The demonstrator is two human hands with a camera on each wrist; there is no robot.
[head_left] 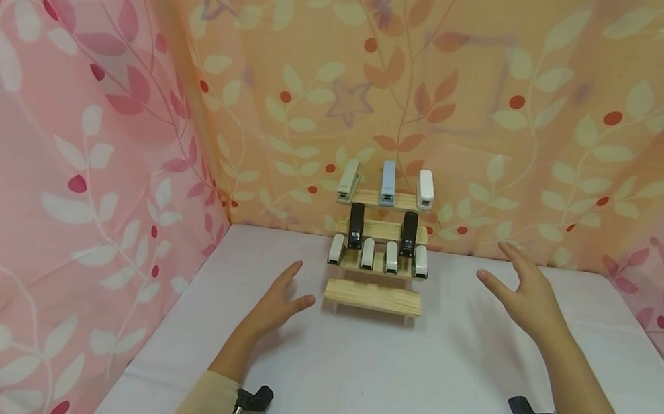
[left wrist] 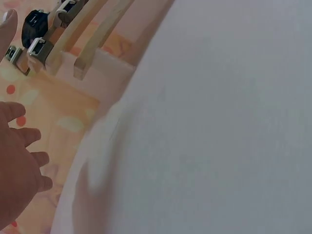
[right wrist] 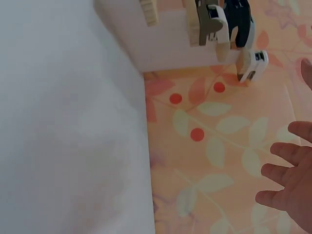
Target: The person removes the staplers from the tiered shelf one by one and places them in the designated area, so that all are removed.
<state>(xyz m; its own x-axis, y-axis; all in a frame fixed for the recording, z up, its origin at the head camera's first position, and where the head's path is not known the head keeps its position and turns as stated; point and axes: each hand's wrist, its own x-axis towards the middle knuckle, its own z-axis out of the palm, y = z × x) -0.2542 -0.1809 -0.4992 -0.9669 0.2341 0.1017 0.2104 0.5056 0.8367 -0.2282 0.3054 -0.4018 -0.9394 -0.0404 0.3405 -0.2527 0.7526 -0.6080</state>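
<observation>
A stepped wooden rack (head_left: 374, 298) stands toward the back of the white table and bears several staplers. On its top step are a green stapler (head_left: 348, 180), a light blue stapler (head_left: 388, 183) and a white stapler (head_left: 425, 190). Below them stand two black staplers, one left (head_left: 356, 226) and one right (head_left: 409, 234). Several small white staplers (head_left: 391, 257) line the step beneath, and the lowest step is bare. My left hand (head_left: 276, 302) hovers left of the rack, fingers apart and holding nothing. To the right, my right hand (head_left: 525, 298) is likewise raised with spread fingers.
The white tabletop (head_left: 350, 384) spreads in front of the rack. A patterned orange curtain (head_left: 293, 115) hangs right behind it, and a pink one (head_left: 68, 172) borders the left side. Each wrist carries a black camera mount, such as the left mount (head_left: 255, 399).
</observation>
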